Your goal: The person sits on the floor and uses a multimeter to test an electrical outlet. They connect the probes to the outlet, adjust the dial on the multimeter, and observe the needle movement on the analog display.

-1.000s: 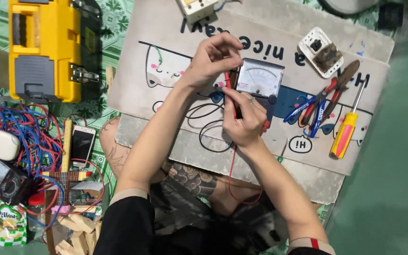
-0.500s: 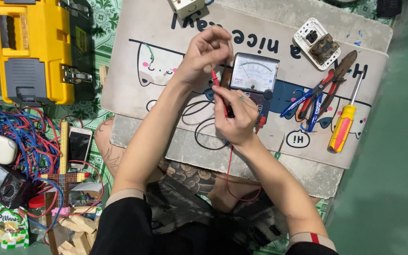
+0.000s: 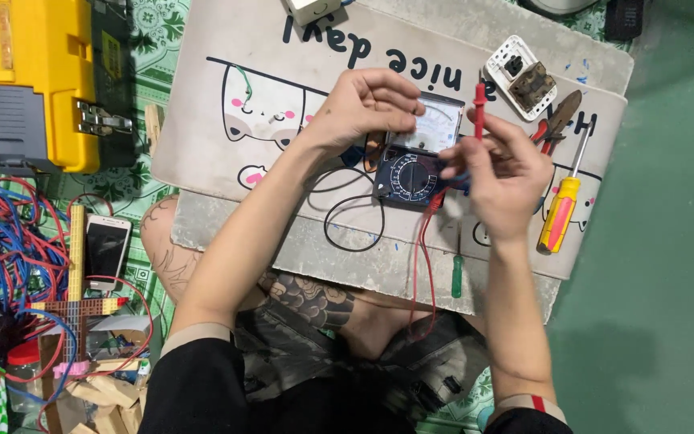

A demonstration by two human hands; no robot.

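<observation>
Right hand (image 3: 501, 173) lifted red probe (image 3: 479, 108).

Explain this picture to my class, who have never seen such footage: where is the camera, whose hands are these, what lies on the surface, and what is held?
The camera sits on a person's head and looks down at their own two bare hands; there is no machine. They sit with a pale printed mat over their lap. On it lies a black dial meter with a needle window. The left hand rests on the meter's top edge. The right hand pinches a red test probe upright, its red wire trailing down. Nearby lie a yellow-handled screwdriver, pliers and a wall switch part. A yellow toolbox and a phone are at the left.
</observation>
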